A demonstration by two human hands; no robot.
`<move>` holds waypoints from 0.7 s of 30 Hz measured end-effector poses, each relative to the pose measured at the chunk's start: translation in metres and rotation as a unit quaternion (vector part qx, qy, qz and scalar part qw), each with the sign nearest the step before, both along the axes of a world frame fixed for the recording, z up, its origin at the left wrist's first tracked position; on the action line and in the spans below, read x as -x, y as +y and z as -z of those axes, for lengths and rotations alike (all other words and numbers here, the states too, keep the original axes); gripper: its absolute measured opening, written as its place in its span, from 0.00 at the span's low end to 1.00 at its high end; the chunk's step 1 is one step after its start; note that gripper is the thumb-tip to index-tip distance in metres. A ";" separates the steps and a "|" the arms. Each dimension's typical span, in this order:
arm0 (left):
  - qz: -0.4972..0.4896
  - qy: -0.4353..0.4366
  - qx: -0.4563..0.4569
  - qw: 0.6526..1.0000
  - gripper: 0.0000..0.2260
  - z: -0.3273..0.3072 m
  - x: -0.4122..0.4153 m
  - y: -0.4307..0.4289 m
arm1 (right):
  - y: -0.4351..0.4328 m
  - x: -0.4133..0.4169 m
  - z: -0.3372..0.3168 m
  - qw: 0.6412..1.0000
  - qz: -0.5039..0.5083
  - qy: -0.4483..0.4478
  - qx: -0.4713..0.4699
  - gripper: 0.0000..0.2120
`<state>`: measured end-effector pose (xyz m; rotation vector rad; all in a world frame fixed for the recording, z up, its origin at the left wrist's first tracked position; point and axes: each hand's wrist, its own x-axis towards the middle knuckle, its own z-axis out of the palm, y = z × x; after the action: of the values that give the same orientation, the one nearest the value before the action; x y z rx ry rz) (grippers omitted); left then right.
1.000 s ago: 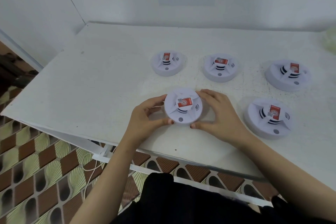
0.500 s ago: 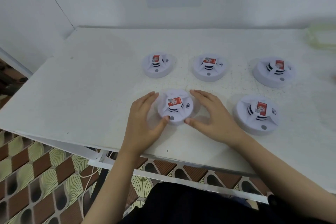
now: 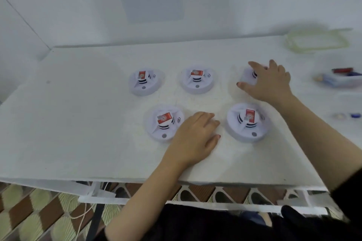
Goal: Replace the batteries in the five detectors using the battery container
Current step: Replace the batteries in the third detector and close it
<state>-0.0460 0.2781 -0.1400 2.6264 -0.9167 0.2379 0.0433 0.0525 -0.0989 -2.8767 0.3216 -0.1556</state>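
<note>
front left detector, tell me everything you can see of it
The front left detector is a round white plastic-looking disc lying flat on the white table, with a raised slotted centre bearing a red label and a grey dot near its front rim. The left hand lies open at its right edge.

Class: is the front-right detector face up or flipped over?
Face up: the detector lies flat on the table, its raised centre and red label on top; no underside shows.
</note>
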 end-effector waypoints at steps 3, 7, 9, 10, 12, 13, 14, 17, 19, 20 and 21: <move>0.003 0.015 -0.013 1.000 0.19 -0.001 0.001 -0.003 | -0.013 -0.006 0.002 0.996 0.018 0.051 -0.073 0.35; 0.000 0.002 -0.002 1.000 0.19 0.002 0.002 -0.001 | -0.019 -0.003 -0.001 0.979 0.001 -0.011 -0.204 0.37; 0.004 0.016 0.006 1.000 0.19 0.002 0.003 -0.002 | -0.015 0.006 -0.007 0.949 -0.025 -0.058 -0.310 0.38; 0.004 0.023 0.016 1.000 0.19 0.001 0.003 -0.002 | -0.012 0.013 -0.012 0.927 -0.048 -0.076 -0.365 0.39; -0.003 0.044 0.059 0.997 0.20 -0.003 0.006 -0.003 | -0.001 0.031 -0.026 0.873 -0.097 -0.094 -0.468 0.41; -0.011 0.064 0.094 0.993 0.20 -0.006 0.007 -0.003 | 0.004 0.040 -0.033 0.851 -0.117 -0.099 -0.502 0.41; -0.021 0.092 0.134 0.986 0.20 -0.010 0.009 -0.004 | 0.008 0.047 -0.038 0.836 -0.135 -0.102 -0.523 0.40; -0.055 0.179 0.273 0.944 0.28 -0.024 0.012 -0.010 | 0.019 0.066 -0.043 0.787 -0.185 -0.097 -0.581 0.37; -0.053 0.244 0.364 0.898 0.35 -0.034 0.011 -0.015 | 0.024 0.075 -0.039 0.735 -0.223 -0.078 -0.636 0.36; -0.041 0.271 0.400 0.875 0.39 -0.038 0.010 -0.017 | 0.025 0.078 -0.037 0.711 -0.237 -0.066 -0.659 0.36; -0.028 0.286 0.426 0.858 0.43 -0.041 0.009 -0.019 | 0.026 0.082 -0.036 0.687 -0.249 -0.052 -0.681 0.38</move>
<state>-0.0550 0.2596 -0.0992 1.7229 -0.3793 -0.1147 -0.0383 0.0788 -0.0634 -1.3409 -0.3028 0.0373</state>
